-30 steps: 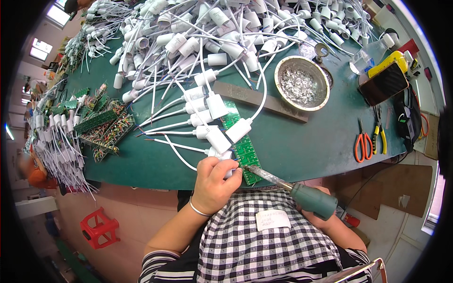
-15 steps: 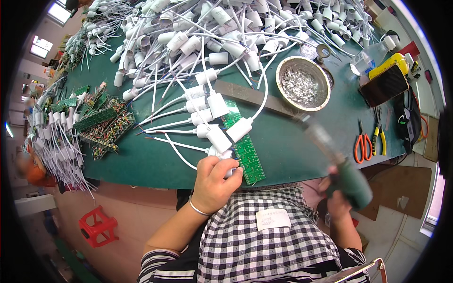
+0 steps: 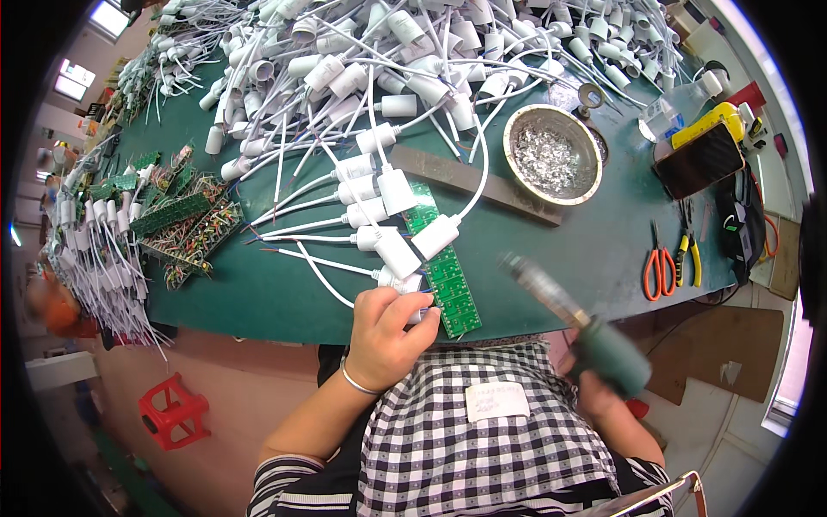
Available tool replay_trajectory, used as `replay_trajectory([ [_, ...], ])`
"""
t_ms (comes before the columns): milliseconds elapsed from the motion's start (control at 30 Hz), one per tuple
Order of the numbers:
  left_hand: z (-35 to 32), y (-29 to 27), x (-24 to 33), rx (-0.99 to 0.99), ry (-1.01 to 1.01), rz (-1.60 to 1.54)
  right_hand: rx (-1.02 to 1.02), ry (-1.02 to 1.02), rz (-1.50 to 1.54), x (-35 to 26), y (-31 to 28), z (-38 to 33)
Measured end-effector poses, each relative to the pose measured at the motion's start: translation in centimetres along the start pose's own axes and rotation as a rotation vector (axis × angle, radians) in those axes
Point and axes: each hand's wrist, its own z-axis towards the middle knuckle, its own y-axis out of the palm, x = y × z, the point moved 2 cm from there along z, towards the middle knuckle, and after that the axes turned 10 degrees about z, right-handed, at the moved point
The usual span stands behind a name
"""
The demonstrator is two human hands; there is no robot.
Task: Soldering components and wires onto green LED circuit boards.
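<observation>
My left hand (image 3: 389, 334) is closed at the lower left edge of a green circuit board (image 3: 452, 291). Its fingertips pinch a wire against the board, beside a white lamp holder (image 3: 399, 281). Several more white lamp holders with cables lie along and across the board. My right hand (image 3: 593, 392) grips the green handle of a soldering iron (image 3: 610, 355), blurred by motion. The iron's metal barrel points up and left, its tip over the table to the right of the board, apart from it.
A round bowl of silvery solder bits (image 3: 551, 159) stands beyond a dark metal bar (image 3: 474, 185). Orange-handled scissors (image 3: 659, 271), yellow-black pliers (image 3: 687, 250) and a phone (image 3: 699, 159) lie right. White lamp holders (image 3: 345, 77) are heaped at the back; wired boards (image 3: 185, 224) lie left.
The soldering iron in my right hand has moved left, away from the bar beside the bowl and toward the circuit board. My left hand stays at the board's edge.
</observation>
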Motion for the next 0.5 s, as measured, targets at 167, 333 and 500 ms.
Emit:
replay_trajectory([
  [167,-0.3,-0.2,0.0,0.007,-0.005,0.007,-0.272,-0.204,-0.266,-2.2,2.1,1.2],
  [333,-0.3,-0.1,-0.1,0.015,0.0,-0.015,-0.289,-0.389,-0.312,-0.2,1.8,0.4],
  [500,-0.4,-0.1,0.0,0.015,-0.007,-0.017,-0.323,-0.382,-0.374,-0.2,1.8,0.3],
])
